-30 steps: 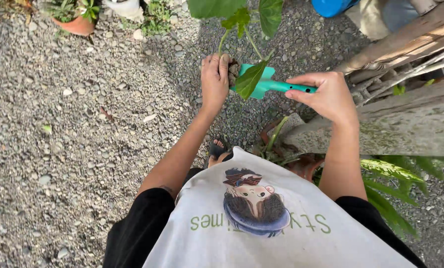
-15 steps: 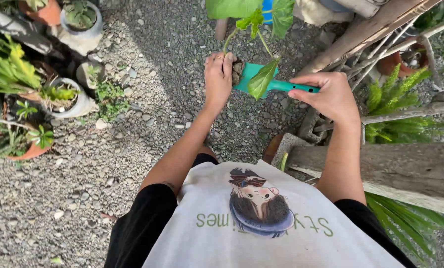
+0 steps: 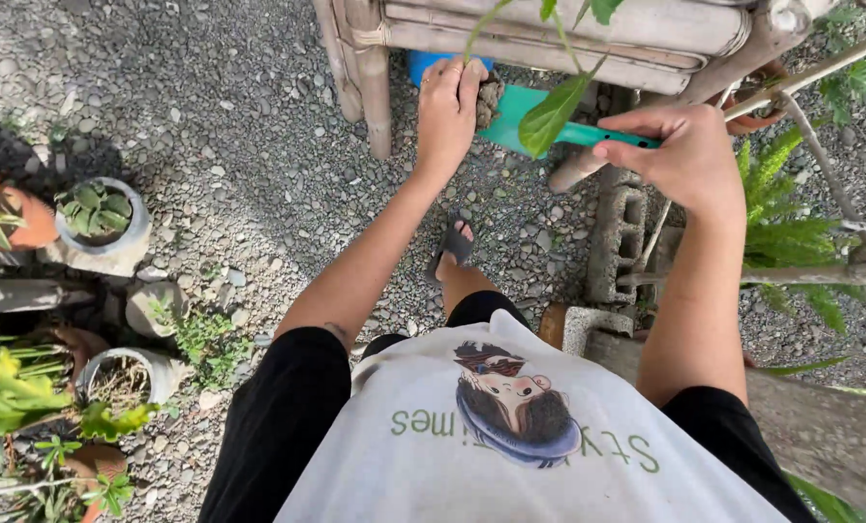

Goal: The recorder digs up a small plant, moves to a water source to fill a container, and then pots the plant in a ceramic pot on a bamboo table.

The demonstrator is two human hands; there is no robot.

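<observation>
My left hand (image 3: 449,108) is closed around a clump of soil (image 3: 490,99) at the base of a small green seedling (image 3: 552,111), whose stems run up out of the top of the view. My right hand (image 3: 683,155) grips the handle of a teal garden trowel (image 3: 516,118). The trowel's blade sits under the soil clump, held level in front of me. One large leaf hangs over the blade and hides part of it.
A bamboo bench (image 3: 549,34) stands just ahead on the gravel ground (image 3: 210,116). A concrete block (image 3: 617,242) lies by my right side, ferns (image 3: 791,228) beyond it. Several potted plants (image 3: 99,218) line the left edge. My sandalled foot (image 3: 455,242) steps forward.
I have walked forward with the seedling and trowel held the same way. The bamboo bench has come into view ahead, and the pots on the left have slid nearer.
</observation>
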